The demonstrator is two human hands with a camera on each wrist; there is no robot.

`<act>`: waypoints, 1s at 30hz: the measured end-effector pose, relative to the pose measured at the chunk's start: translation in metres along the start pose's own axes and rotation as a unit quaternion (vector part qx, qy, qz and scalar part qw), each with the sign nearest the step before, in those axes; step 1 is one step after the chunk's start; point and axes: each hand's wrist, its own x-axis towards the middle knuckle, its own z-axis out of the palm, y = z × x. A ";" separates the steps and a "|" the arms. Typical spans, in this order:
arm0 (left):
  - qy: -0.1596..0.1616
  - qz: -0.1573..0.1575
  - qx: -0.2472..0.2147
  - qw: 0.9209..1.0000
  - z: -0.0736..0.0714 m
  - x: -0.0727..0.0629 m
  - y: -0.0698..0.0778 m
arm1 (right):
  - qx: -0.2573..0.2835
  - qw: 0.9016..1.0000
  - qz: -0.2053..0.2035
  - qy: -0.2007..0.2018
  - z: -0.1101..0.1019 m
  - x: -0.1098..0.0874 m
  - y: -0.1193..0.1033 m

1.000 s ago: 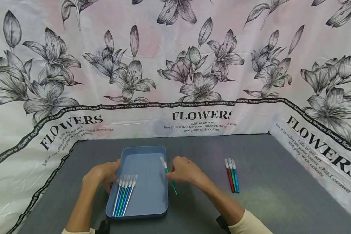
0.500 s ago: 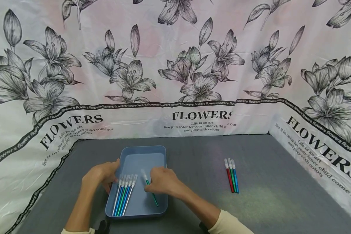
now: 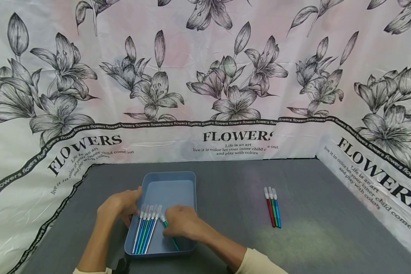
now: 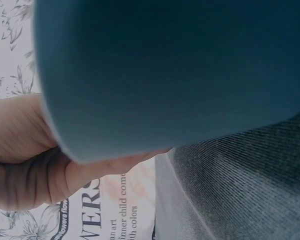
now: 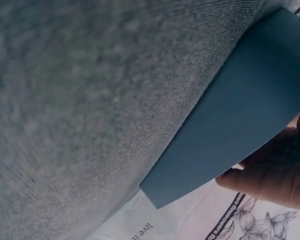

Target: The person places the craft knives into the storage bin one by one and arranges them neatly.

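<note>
The right hand [image 3: 181, 220] pinches a green marker [image 3: 165, 223] over the blue tray [image 3: 171, 190], right of the marker row [image 3: 145, 230]. The left hand [image 3: 120, 205] grips the tray's left side.

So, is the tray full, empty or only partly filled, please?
Partly filled: a row of pens lies in the tray, whose far part is bare; the right hand holds a green pen within its outline.

On the counter [image 3: 233, 182], right of the left hand [image 3: 120, 206], lies the tray [image 3: 169, 190]; inside, left of the right hand [image 3: 182, 220], a row of pens [image 3: 145, 232]. Three further pens [image 3: 273, 209] lie well rightward.
</note>
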 end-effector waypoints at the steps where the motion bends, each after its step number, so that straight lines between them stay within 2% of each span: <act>1: -0.001 -0.001 -0.005 1.000 0.000 0.000 0.000 | -0.003 1.000 -0.001 -0.003 0.001 0.000 -0.001; 3: -0.002 -0.002 -0.010 1.000 0.000 0.000 -0.001 | -0.007 1.000 -0.005 -0.007 0.002 0.000 -0.002; 10: 0.004 0.000 0.029 1.000 0.001 0.002 -0.003 | 0.002 1.000 -0.014 0.002 0.005 -0.001 -0.003; 15: 0.006 -0.013 0.025 1.000 0.003 0.004 -0.003 | -0.016 1.000 -0.005 0.019 0.008 0.000 -0.003; 17: 0.007 -0.009 0.029 1.000 0.003 0.004 -0.003 | -0.018 1.000 -0.008 0.020 0.008 0.000 -0.003; 25: 0.008 0.013 0.031 0.999 0.002 0.000 -0.002 | 0.037 0.997 -0.070 -0.006 0.005 -0.002 -0.001; 30: 0.007 0.016 0.041 0.999 0.001 -0.001 -0.003 | 0.016 0.997 -0.080 -0.010 0.004 -0.002 -0.002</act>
